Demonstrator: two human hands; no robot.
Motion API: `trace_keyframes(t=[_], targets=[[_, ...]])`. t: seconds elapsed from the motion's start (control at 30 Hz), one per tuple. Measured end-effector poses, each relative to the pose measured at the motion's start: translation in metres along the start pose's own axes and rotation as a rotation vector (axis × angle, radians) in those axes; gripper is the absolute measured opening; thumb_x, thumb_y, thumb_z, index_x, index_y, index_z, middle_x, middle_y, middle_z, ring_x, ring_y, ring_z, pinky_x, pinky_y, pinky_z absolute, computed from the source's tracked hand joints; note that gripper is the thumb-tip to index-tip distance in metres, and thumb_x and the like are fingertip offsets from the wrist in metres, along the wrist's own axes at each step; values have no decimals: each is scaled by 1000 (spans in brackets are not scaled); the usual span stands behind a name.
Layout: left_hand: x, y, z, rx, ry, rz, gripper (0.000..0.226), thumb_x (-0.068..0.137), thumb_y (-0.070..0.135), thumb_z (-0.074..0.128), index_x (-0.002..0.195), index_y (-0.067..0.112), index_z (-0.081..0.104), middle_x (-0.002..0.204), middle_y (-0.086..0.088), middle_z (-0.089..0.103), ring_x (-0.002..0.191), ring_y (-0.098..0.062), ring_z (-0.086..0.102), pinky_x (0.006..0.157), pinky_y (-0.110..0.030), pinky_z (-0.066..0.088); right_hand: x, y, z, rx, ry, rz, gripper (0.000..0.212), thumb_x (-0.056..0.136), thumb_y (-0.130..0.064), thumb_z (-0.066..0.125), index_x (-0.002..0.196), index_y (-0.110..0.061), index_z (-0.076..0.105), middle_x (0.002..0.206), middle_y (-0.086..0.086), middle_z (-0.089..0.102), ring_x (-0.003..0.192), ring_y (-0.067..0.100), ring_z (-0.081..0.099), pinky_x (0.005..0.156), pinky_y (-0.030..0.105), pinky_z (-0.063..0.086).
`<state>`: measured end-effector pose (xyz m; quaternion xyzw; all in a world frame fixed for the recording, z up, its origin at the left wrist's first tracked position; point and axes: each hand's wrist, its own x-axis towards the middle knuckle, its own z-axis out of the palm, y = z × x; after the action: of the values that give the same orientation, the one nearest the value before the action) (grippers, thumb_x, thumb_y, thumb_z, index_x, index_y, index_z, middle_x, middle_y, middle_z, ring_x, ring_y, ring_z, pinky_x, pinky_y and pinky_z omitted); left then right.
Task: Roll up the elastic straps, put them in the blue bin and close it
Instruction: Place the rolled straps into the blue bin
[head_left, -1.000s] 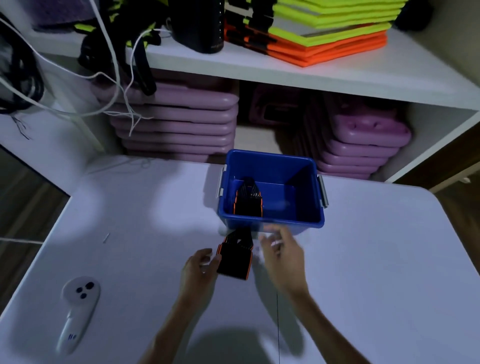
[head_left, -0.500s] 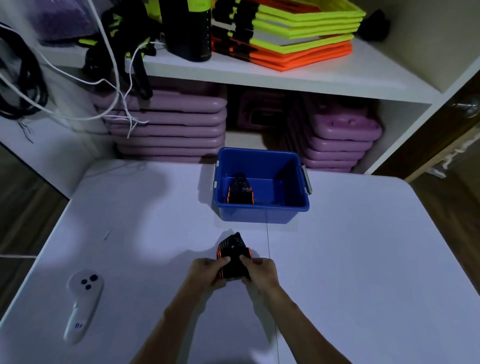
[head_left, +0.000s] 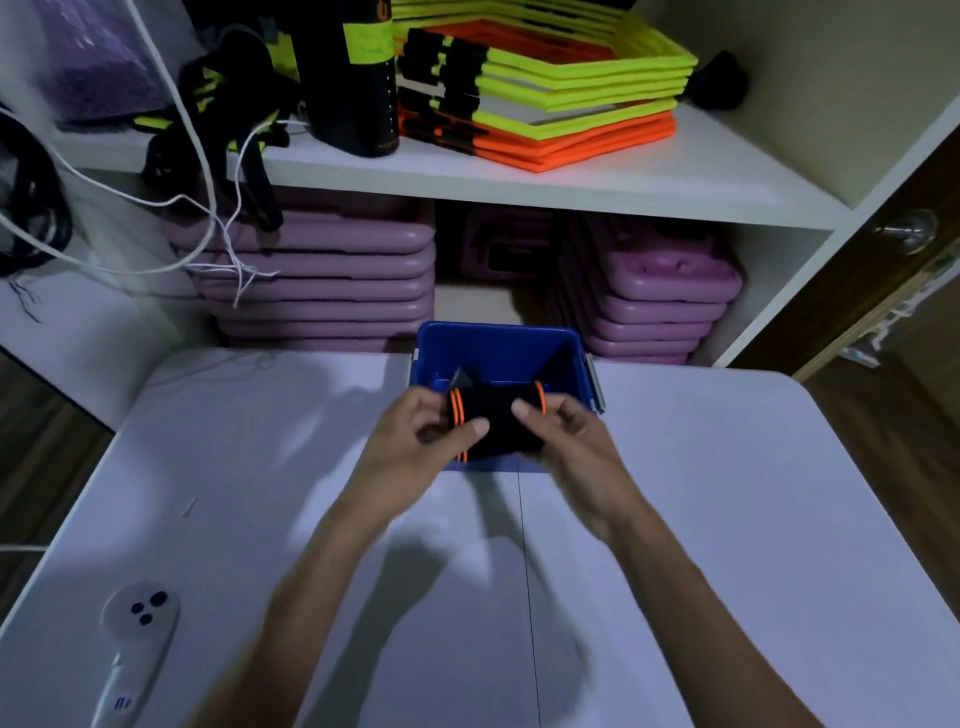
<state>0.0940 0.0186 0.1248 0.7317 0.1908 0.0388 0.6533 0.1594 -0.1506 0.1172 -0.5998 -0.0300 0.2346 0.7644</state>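
Just above the near wall of the blue bin (head_left: 498, 345), a rolled black strap (head_left: 497, 423) with orange edging was held between both hands. The left hand (head_left: 415, 441) pinched its left end with curled fingers and thumb; the right hand (head_left: 566, 436) gripped the right end the same way. The bin stood open at the far edge of the white table (head_left: 727, 519), another dark strap (head_left: 461, 378) partly visible inside. A white controller (head_left: 136, 636) lay near the table's left corner, well apart.

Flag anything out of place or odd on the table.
Nothing looks damaged or spilled. Only oddity: a white handheld controller lies alone on the white table, far from the blue bin.
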Motion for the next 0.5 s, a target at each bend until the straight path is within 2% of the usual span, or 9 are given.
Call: trace_keyframes(t=[0.07,0.13,0.2,0.27,0.37,0.43,0.5], targets=[[30,16,9,-16,-43,43,33,76,28,76,96,10,57,94,-9,72,85,-19,68,79,-31,52,25,-23,-4,-61,50,-74,31,85,-13,71,112,-6,59,95,7,71,87,18,67,75,32,54],[63,19,22,-11,-64,37,33,76,29,75,98,12,57,95,-9,72,86,-18,69,80,-31,54,53,-31,-10,-124,110,-69,33,90,-12,67,120,-16,54,94,0,70,87,14,66,73,31,51],[91,8,37,53,-68,-1,32,78,29,73,100,14,57,94,-4,69,83,-14,67,77,-27,54,81,-23,-15,-212,202,-41,37,92,-9,63,123,-22,48,98,1,67,86,14,63,74,31,49],[112,-11,50,186,-101,-74,29,83,26,69,105,15,53,90,3,64,80,-10,63,72,-22,51,108,-2,-22,-383,261,-13,42,93,-2,56,128,-20,42,110,8,62,92,17,59,82,31,49],[129,-37,62,349,-182,-169,34,87,21,63,116,10,52,97,-10,67,90,-24,65,85,-35,52,136,30,-30,-634,222,172,50,92,-2,45,138,-15,30,123,14,56,105,25,57,91,34,48],[134,-44,64,452,-179,-152,35,88,18,61,120,8,51,98,-10,65,90,-22,61,84,-30,48,145,44,-34,-703,192,316,50,90,-3,42,136,-15,28,122,18,56,107,31,58,93,42,50],[136,-45,64,481,-148,-103,36,89,15,59,124,9,51,99,-6,62,90,-15,57,83,-24,42,152,54,-38,-770,178,411,49,90,-6,44,135,-13,26,122,21,55,110,34,57,94,44,50]])
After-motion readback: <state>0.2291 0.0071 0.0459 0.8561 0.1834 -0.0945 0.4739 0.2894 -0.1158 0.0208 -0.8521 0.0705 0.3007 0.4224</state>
